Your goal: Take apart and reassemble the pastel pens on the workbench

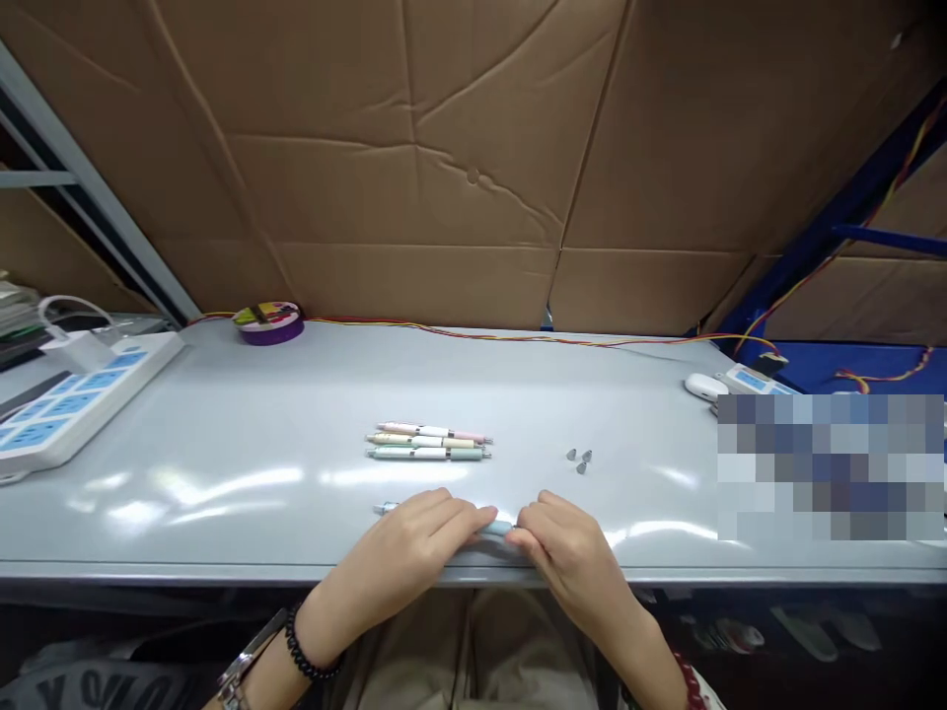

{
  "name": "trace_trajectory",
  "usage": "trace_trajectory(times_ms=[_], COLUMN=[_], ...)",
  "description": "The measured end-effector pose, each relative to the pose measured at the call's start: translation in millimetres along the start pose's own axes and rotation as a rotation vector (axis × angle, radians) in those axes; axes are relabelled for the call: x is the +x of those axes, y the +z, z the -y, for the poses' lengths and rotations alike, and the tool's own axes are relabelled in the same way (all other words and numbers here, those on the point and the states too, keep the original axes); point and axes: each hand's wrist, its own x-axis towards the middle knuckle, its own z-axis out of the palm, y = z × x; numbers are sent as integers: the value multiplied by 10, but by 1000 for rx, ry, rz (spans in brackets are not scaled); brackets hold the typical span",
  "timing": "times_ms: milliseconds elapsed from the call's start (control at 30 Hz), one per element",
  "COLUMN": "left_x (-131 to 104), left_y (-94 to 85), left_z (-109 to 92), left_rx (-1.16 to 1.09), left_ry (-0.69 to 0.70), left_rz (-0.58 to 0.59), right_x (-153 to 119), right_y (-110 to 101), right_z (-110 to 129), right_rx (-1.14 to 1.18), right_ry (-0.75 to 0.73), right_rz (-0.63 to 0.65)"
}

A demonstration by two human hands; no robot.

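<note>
Near the table's front edge, a light blue pen (497,528) lies sideways in my hands. My left hand (421,537) is closed around its barrel, with the clear top end sticking out to the left. The fingers of my right hand (569,552) are closed in a pinch at the pen's right tip, and they hide what is right at that end. Beyond my hands, a pink and white pen (435,431), a cream and white pen (429,442) and a green and white pen (429,454) lie side by side. To their right are three small grey cone-shaped pieces (582,467).
A white power strip (152,360) with a plugged-in charger is at the left. A purple round box (270,330) stands at the back left. Red and yellow wires (473,335) run along the cardboard wall (414,197). At the right are a white case (705,386) and a blurred-out patch.
</note>
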Motion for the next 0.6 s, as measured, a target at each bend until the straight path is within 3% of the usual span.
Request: trace_trajectory(times_ms=[267, 367, 600], left_x=[0, -9, -17], left_y=[-1, -3, -35], left_z=[1, 11, 30], left_rx=[-37, -13, -23], left_ry=[-97, -80, -19], left_rz=[-30, -47, -28], right_x=[-25, -41, -15], right_y=[-49, -16, -41], right_z=[-62, -87, -51], right_rx=[253, 187, -2], right_ry=[106, 87, -51], right_rz=[31, 33, 186])
